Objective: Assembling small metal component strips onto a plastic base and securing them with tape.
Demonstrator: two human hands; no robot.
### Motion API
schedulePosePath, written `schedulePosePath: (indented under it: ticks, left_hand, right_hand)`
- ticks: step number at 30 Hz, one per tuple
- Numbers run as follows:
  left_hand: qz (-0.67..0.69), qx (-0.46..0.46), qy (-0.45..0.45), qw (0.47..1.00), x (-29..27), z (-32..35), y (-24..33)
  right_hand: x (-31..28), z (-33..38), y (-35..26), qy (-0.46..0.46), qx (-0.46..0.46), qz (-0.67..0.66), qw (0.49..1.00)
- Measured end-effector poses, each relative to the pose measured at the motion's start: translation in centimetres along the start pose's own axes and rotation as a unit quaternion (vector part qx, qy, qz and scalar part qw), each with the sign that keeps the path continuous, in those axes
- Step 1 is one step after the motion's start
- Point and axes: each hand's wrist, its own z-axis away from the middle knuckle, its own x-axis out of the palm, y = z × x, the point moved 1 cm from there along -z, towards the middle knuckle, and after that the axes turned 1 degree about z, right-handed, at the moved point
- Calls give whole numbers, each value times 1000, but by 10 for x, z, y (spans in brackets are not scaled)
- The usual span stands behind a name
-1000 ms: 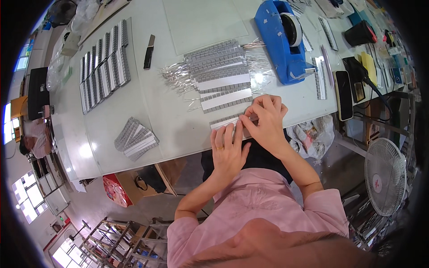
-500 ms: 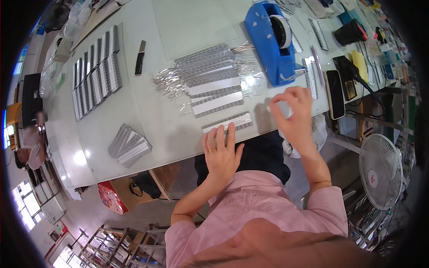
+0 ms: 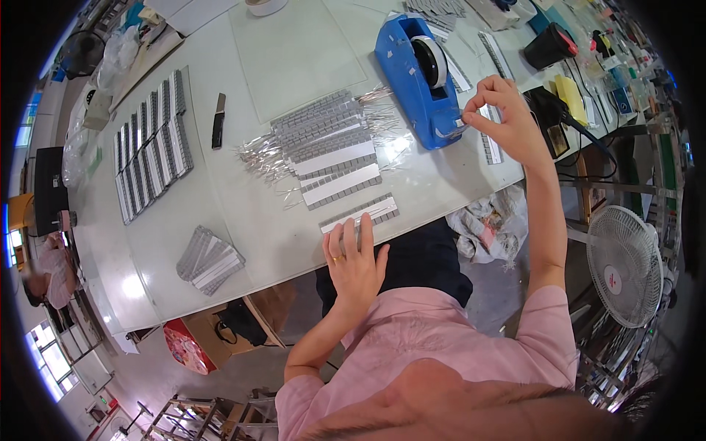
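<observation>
My left hand (image 3: 355, 259) lies flat at the near table edge, fingers spread, fingertips pressing a grey-and-white strip (image 3: 365, 212). My right hand (image 3: 506, 110) is raised to the right, pinching the end of the clear tape at the front of a blue tape dispenser (image 3: 419, 72). Behind the strip lies a stack of similar grey strips (image 3: 327, 147) with thin silver wire leads sticking out at its sides.
Rows of grey strips (image 3: 149, 154) lie at the far left, a small fanned pile (image 3: 209, 259) nearer the edge, a black knife (image 3: 218, 120) between. The white table (image 3: 272, 44) holds tools and boxes at right. A white fan (image 3: 627, 265) stands beside the table.
My right hand left the strip at the table edge and reached up right to the tape dispenser. My left hand stayed on the strip.
</observation>
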Motion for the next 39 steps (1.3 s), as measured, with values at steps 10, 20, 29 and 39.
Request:
schedulePosePath:
  ticks: [10, 20, 29, 39]
  left_hand:
    - [-3, -8, -7, 1000, -4, -4, -1]
    - [1, -1, -2, 1000, -1, -2, 1]
    - [-6, -1, 1, 1000, 1, -2, -1]
    - [-17, -1, 3, 1000, 2, 1, -1]
  right_hand:
    - [68, 61, -16, 237, 24, 269, 933]
    - [147, 93, -69, 53, 16, -92, 994]
    - [159, 96, -74, 94, -16, -9, 995]
    - [150, 95, -80, 129, 11, 76, 989]
